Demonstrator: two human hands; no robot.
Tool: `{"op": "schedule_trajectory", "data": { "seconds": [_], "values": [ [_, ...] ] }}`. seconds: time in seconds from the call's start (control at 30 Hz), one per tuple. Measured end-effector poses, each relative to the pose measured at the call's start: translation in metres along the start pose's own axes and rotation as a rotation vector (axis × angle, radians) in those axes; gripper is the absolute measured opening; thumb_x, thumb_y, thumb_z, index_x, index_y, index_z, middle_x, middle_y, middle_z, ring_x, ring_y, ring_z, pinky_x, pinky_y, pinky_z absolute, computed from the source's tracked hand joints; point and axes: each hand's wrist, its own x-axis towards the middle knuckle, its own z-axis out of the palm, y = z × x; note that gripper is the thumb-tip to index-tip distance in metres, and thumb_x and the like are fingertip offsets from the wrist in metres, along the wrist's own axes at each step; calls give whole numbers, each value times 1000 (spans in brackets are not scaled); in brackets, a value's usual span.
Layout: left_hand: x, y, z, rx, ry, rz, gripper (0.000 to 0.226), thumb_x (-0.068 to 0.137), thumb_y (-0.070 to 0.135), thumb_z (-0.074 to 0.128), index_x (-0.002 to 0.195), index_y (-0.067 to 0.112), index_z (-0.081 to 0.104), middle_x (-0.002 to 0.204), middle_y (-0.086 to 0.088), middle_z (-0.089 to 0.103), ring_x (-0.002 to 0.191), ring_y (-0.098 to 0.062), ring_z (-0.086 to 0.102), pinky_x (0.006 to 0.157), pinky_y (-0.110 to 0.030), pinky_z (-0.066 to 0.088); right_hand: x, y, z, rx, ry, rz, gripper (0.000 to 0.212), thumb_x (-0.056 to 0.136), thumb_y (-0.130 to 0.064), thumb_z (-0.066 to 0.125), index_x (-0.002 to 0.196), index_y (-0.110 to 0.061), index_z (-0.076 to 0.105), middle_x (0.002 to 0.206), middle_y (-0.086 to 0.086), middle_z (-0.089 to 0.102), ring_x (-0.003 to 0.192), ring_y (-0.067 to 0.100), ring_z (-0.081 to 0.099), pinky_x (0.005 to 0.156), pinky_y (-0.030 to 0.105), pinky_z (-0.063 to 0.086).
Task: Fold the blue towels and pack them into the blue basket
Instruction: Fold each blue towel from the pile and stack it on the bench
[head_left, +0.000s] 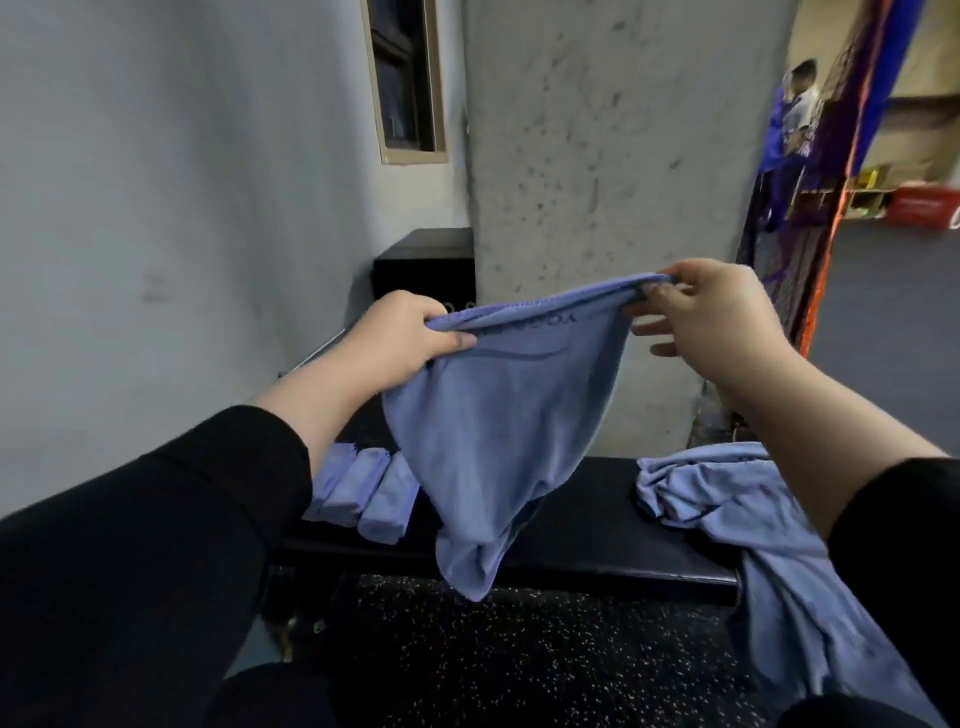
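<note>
A blue towel (498, 431) hangs in the air over a black bench (587, 525), its lower end drooping past the bench's front edge. My left hand (400, 338) grips the towel's top edge at one corner. My right hand (711, 312) pinches the other top corner between thumb and fingers. Three folded blue towels (363, 488) lie side by side on the left part of the bench. A heap of unfolded blue towels (727, 499) lies on the bench's right end and spills down over the edge. No blue basket is in view.
A grey concrete pillar (613, 156) rises right behind the bench, with a black box (423, 265) to its left. A grey wall closes off the left side. Speckled black floor (519, 665) lies below. People stand far off at the upper right behind netting.
</note>
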Motion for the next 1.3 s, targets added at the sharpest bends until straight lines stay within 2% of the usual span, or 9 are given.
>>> {"op": "schedule_trajectory", "data": {
  "seconds": [0.13, 0.3, 0.47, 0.63, 0.83, 1.0, 1.1, 1.23, 1.3],
  "values": [
    [-19, 6, -25, -170, 40, -13, 43, 91, 36, 72, 81, -5, 62, 72, -7, 54, 67, -14, 46, 59, -30, 30, -15, -17, -16, 10, 49, -17, 19, 101, -16, 51, 96, -7, 67, 91, 8, 75, 83, 19, 75, 77, 51, 60],
    [-34, 13, -46, -288, 169, -39, 29, 95, 25, 68, 78, 2, 63, 63, -1, 46, 48, -4, 35, 46, -21, 27, -34, -40, -35, 64, 161, -42, 18, 100, -17, 53, 98, -9, 69, 93, 6, 75, 84, 14, 75, 78, 48, 61],
    [-36, 23, -64, -512, 272, -101, 24, 97, 25, 65, 78, 14, 55, 68, -4, 46, 56, -16, 40, 48, -27, 33, -47, -63, -50, 19, 224, -142, 17, 99, -19, 56, 100, -10, 70, 92, 6, 74, 81, 11, 74, 75, 45, 62],
    [-35, 22, -58, -600, 194, -189, 17, 98, 26, 63, 84, 20, 55, 70, 2, 57, 54, -13, 47, 49, -27, 37, -47, -59, -54, 8, 188, -124, 17, 98, -23, 58, 96, -10, 70, 86, 7, 75, 78, 19, 74, 77, 51, 61],
    [-29, 0, -28, -426, 144, -172, 28, 94, 32, 69, 77, 14, 57, 64, -2, 53, 44, -10, 44, 46, -24, 34, -36, -12, -44, 38, 141, 2, 17, 96, -25, 61, 89, -12, 69, 82, 6, 75, 81, 26, 74, 76, 47, 61],
    [-6, -35, 17, -399, 46, -260, 37, 99, 27, 60, 68, 12, 50, 48, -3, 43, 37, -18, 42, 47, -26, 29, -14, 49, -18, 37, 107, 131, 16, 95, -26, 61, 88, -14, 70, 84, 4, 76, 86, 25, 74, 81, 49, 59],
    [19, -59, 53, -429, 15, -355, 31, 102, 23, 52, 73, 14, 48, 50, -5, 49, 35, -20, 51, 47, -25, 31, 9, 87, 7, 52, 103, 178, 15, 96, -23, 59, 87, -16, 68, 87, 4, 76, 89, 22, 73, 83, 48, 58],
    [75, -78, 92, -554, 40, -466, 18, 105, 24, 41, 96, 14, 52, 65, -10, 70, 55, -25, 70, 47, -23, 43, 69, 129, 46, 61, 143, 205, 15, 92, -27, 59, 82, -21, 67, 88, 4, 75, 92, 23, 72, 83, 44, 56],
    [113, -89, 109, -609, 54, -474, 22, 107, 27, 38, 115, 13, 54, 94, -15, 75, 81, -27, 73, 64, -32, 56, 107, 150, 67, 53, 124, 214, 14, 90, -31, 58, 87, -21, 69, 93, 4, 74, 97, 25, 70, 78, 39, 53]
  ]
}}
